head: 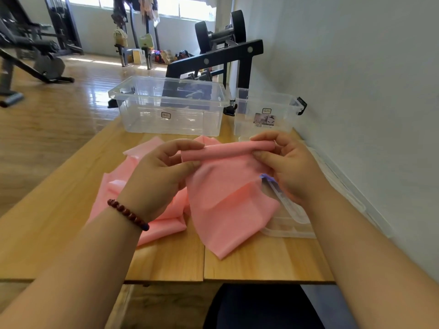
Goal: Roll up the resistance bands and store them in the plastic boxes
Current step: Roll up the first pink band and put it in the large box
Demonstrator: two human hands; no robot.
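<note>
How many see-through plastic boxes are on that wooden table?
2. The large clear plastic box sits far centre on the wooden table; the smaller clear plastic box with black latches sits right of it, by the wall. None seems hidden.

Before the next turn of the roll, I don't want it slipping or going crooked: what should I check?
1. Left hand pinches one end of the roll: ok.
2. Right hand pinches the other end: ok.
3. Roll even across the band: ok.
4. Loose band lying flat on the table: not ok, heaped in folds.
5. Large box open and empty: ok.
6. Roll tightness: cannot tell.
</note>
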